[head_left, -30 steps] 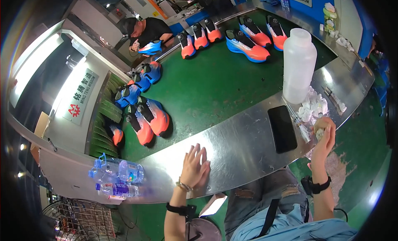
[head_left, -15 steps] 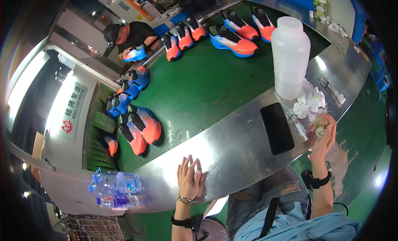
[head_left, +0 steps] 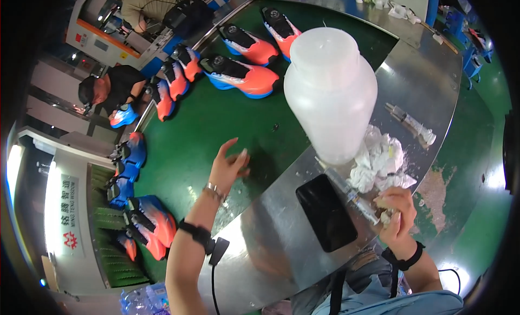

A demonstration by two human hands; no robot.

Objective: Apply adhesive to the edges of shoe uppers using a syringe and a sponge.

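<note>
My left hand reaches out over the green surface, fingers apart and holding nothing. At the metal edge on the right, my right hand is closed around a small off-white crumpled wad, partly hidden by the fingers. Right beside that hand lies a clear syringe, with a black phone to its left. White crumpled tissue sits just beyond the right hand. A large white plastic bottle stands upright behind the phone.
Orange and blue running shoes stand in a curve around the green tabletop. Another syringe rests on the metal edge at right. Plastic water bottles are at lower left. A co-worker holds a shoe at the far left.
My left hand has left the metal edge and stretched forward over the green surface. The right hand keeps the wad. The view has shifted, with the bottle looking nearer.
</note>
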